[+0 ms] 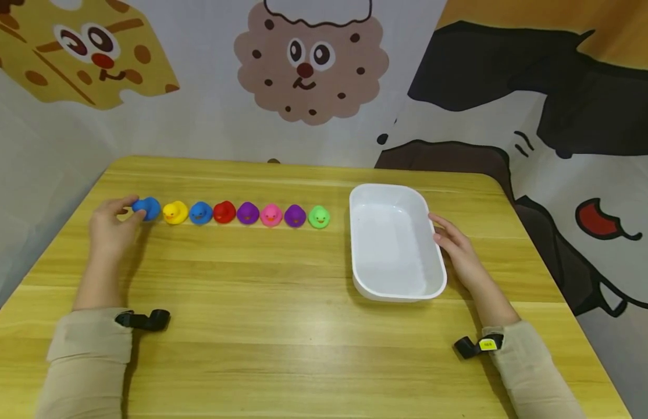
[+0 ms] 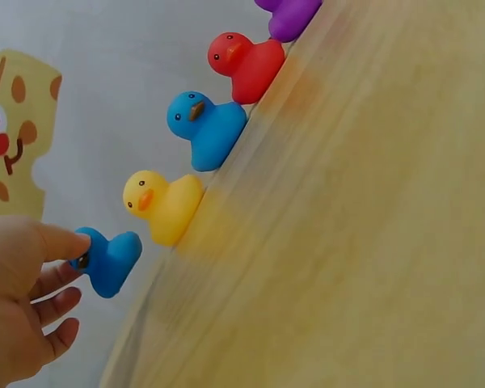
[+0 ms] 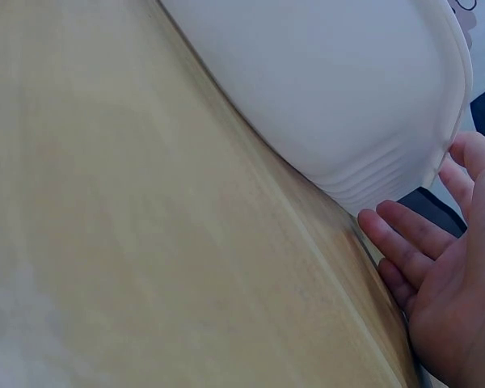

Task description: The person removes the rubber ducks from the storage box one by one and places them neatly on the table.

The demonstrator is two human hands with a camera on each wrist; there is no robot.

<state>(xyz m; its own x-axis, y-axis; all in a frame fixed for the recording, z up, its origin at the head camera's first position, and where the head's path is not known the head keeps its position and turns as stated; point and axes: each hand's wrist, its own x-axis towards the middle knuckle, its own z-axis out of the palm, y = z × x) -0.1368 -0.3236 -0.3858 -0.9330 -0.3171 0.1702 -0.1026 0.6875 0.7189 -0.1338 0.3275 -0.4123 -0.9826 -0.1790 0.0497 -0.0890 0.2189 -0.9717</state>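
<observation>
At the left end of a row of toy ducks, my left hand (image 1: 111,224) pinches a blue rubber duck (image 1: 148,208) between thumb and fingers. In the left wrist view that blue duck (image 2: 111,263) is tilted and slightly apart from the yellow duck (image 2: 163,206) beside it. My right hand (image 1: 457,250) touches the right side of a white rectangular basin (image 1: 397,244). The right wrist view shows fairly straight fingertips (image 3: 376,220) against the basin's outer wall (image 3: 323,89) and one digit at its rim.
Along the row stand another blue duck (image 1: 200,213), a red duck (image 1: 224,212), two purple ducks (image 1: 248,213), a pink duck (image 1: 271,215) and a green duck (image 1: 319,217). They sit on a wooden table (image 1: 261,326), in front of a cartoon-printed backdrop (image 1: 198,128).
</observation>
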